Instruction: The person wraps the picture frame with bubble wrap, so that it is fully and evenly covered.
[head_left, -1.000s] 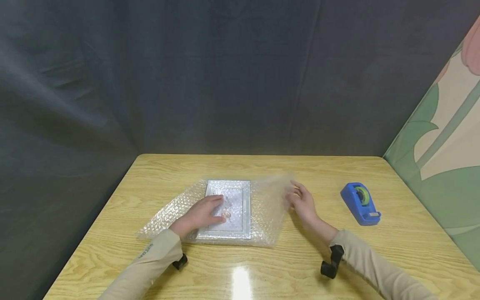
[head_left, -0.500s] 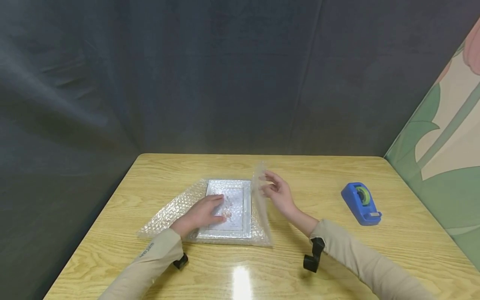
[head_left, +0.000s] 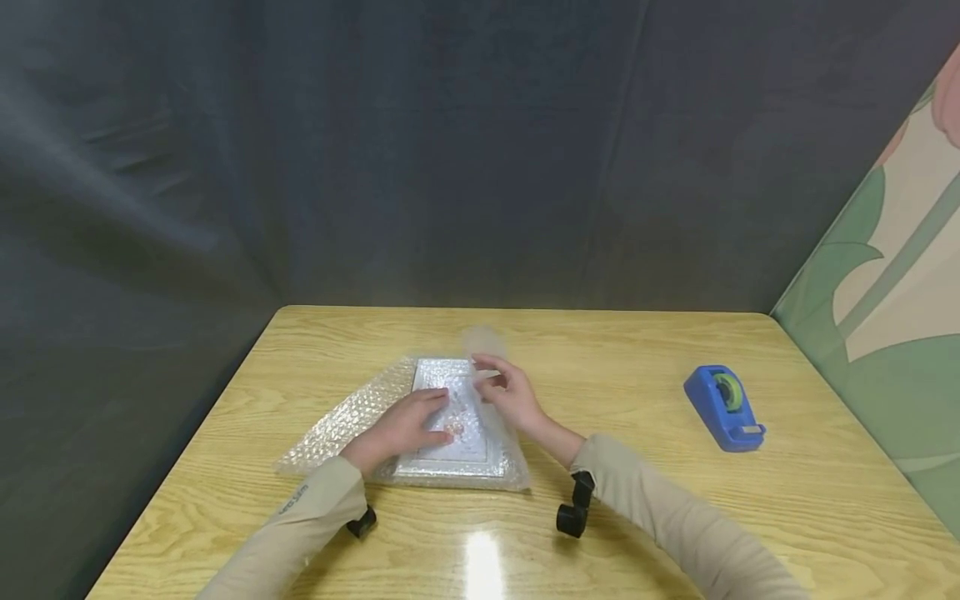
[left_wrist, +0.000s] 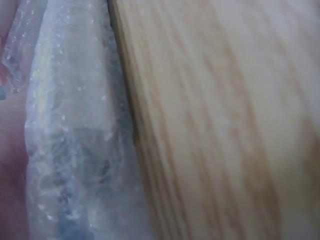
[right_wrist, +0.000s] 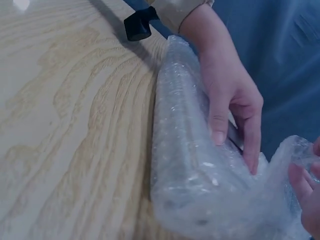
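Dark curtain (head_left: 450, 167) hangs left of and behind the wood-grain table (head_left: 637, 358). At left, the loose end of the bubble wrap (head_left: 356, 414) lies spread on the tabletop, unheld; it could spring up or crumple, being light and stiff. Next, left hand (head_left: 401, 425) rests fingers extended, thumb apart, on the flat frame (head_left: 467, 429), which sits inside the wrap, left of table centre. If that palm lifts or slips on the slick bubbles, the frame could slide or turn. Right hand (head_left: 513, 402), near the left but not touching it, pinches the wrap's right end, partly folded over the frame. Pulling too hard could drag everything left; a weak pinch could let the flap flip back. Far right, blue tape dispenser (head_left: 723, 408), well apart from both hands; reaching for it would probably free one end. Flowered wall (head_left: 885, 333) last.
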